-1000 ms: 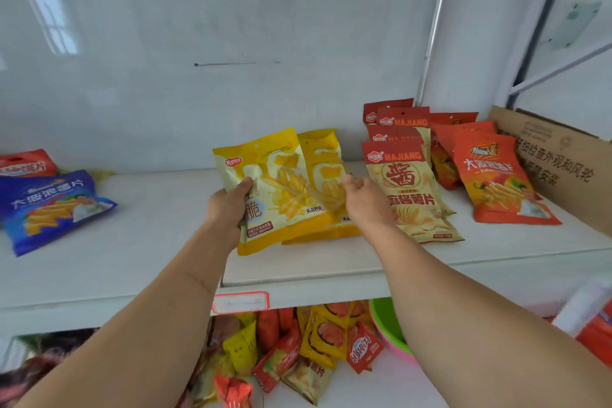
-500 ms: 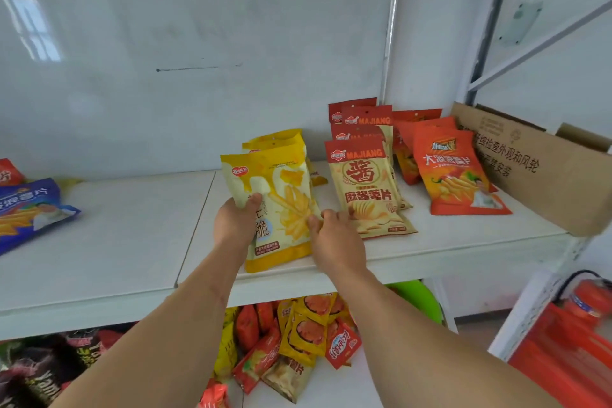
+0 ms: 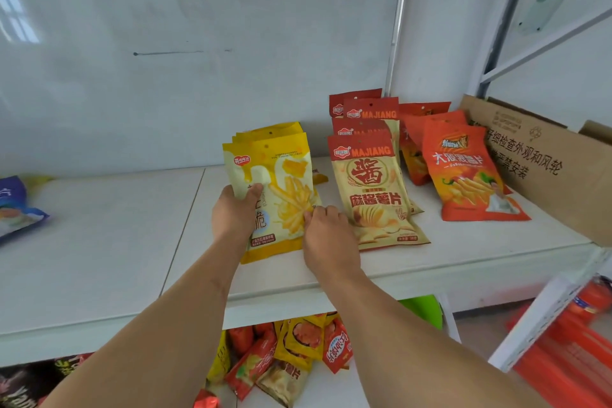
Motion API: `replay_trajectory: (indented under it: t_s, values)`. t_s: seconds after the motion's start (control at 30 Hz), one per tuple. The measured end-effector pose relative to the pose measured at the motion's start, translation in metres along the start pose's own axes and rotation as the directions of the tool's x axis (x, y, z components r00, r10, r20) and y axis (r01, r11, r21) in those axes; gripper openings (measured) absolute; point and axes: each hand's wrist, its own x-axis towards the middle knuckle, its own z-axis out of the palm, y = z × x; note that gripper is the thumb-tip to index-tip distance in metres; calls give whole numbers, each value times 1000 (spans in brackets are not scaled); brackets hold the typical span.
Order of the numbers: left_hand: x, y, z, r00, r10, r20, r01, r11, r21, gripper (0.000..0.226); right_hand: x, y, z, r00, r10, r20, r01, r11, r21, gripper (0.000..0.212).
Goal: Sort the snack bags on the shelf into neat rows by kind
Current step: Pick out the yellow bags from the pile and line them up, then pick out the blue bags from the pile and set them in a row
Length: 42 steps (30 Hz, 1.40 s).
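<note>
The left hand (image 3: 235,214) gripped the yellow bags (image 3: 275,189) (standing tall on the shelf (image 3: 99,242)), and the right hand (image 3: 326,235) pinched their right edge, both equally near.

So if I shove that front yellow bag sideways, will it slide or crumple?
The front yellow bag looks glossy, so it probably slides easily on the smooth shelf. It seems puffy and thin-walled, likely light, so it may buckle or shift off the yellow bags behind.

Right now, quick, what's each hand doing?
Left hand: holding the front yellow bag by its left edge.
Right hand: fingers on the bag's right edge; grip unclear.
</note>
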Motion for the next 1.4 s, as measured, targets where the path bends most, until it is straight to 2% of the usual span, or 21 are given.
replay_trajectory:
  t_s: [0.1, 0.23, 0.33, 0.4, 0.47, 0.57, 0.67, 0.7, 0.77, 0.9, 1.1, 1.27, 1.4]
  values:
    - [3, 1, 0, 1000, -3, -13, 2, 1000, -7, 38, 4, 0, 1, 1000, -4, -1, 4, 1000, -5, 41]
    - [-2, 2, -13, 995, -74, -65, 78, 995, 64, 60, 1, 1, -1, 1000, -25, -3, 24, 999, -47, 40]
    - [-8, -1, -36, 993, -53, -107, 73, 979, 193, 58, -5, -3, -10, 988, -28, -151, 18, 998, -67, 39]
    - [-16, -4, -57, 993, 24, -112, 19, 931, 365, 51, -10, -9, -11, 964, -135, -230, 119, 990, -82, 39]
    - [-27, -10, -80, 986, 139, -87, -67, 827, 559, 44, -14, -20, -10, 928, -274, -252, 256, 961, -104, 33]
    - [-44, -21, -116, 950, 309, 41, -223, 582, 782, 36, -21, -52, -8, 868, -460, -189, 447, 888, -108, 27]
    - [-55, -36, -157, 910, 388, 146, -281, 318, 906, 28, -28, -94, -5, 814, -576, -74, 568, 817, -102, 27]
    - [-56, -40, -171, 904, 392, 169, -284, 258, 923, 27, -30, -108, -3, 801, -597, -47, 591, 800, -100, 28]
    - [-57, -49, -198, 900, 391, 191, -288, 207, 935, 26, -34, -136, 1, 781, -625, -19, 621, 778, -94, 28]
    - [-47, -70, -254, 895, 409, 177, -271, 183, 945, 27, -41, -195, 12, 758, -652, 12, 651, 755, -83, 27]
    - [-17, -107, -345, 901, 420, 108, -220, 227, 949, 26, -48, -300, 37, 758, -652, 23, 652, 758, -6, 30]
    - [13, -141, -409, 908, 412, 80, -221, 308, 925, 27, -52, -385, 57, 783, -620, 44, 619, 784, 43, 32]
    - [36, -167, -444, 919, 390, -54, -145, 465, 873, 27, -48, -435, 74, 823, -567, 45, 556, 819, 143, 38]
